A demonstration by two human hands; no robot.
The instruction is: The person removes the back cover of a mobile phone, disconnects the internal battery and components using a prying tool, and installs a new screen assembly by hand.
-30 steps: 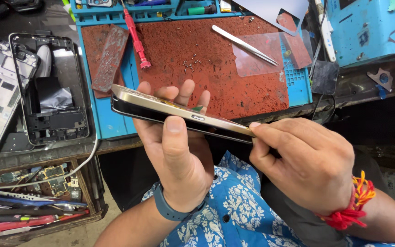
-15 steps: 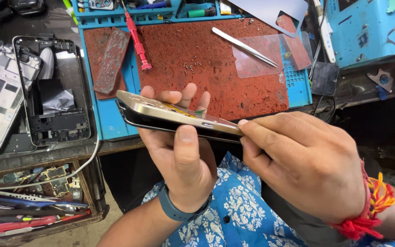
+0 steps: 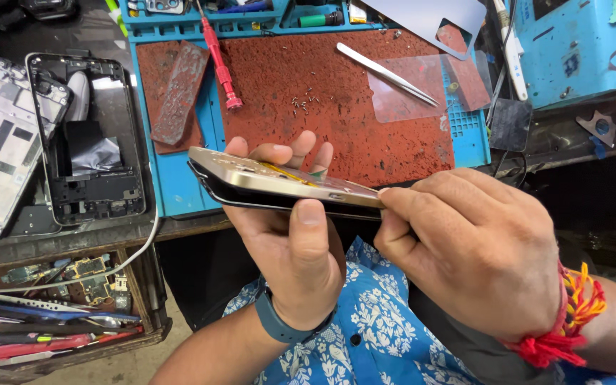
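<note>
Nearest: a blue patterned shirt (image 3: 386,335) is filling the bottom edge, cut off by the frame.
Left hand: the left hand (image 3: 290,242) is cradling a gold phone (image 3: 279,184) from below, thumb pressing its near edge and fingers curling over the far side.
Right hand: the right hand (image 3: 475,253) is closing tightly at the phone's right end, fingertips pinching at the seam; whether a tool is sitting between them is hard to tell.
Phone: it is being held edge-on, tilted, above the desk's (image 3: 108,239) front edge.
Surface: a rusty red work mat (image 3: 336,107) is lying on a blue tray (image 3: 180,185), carrying tweezers (image 3: 386,73), a red screwdriver (image 3: 221,64) and small screws (image 3: 306,103).
Left side: an opened phone frame (image 3: 87,135) is lying beside the tray, and a drawer of tools (image 3: 51,314) is sitting open below.
Hidden: the phone's screen side is facing away.
</note>
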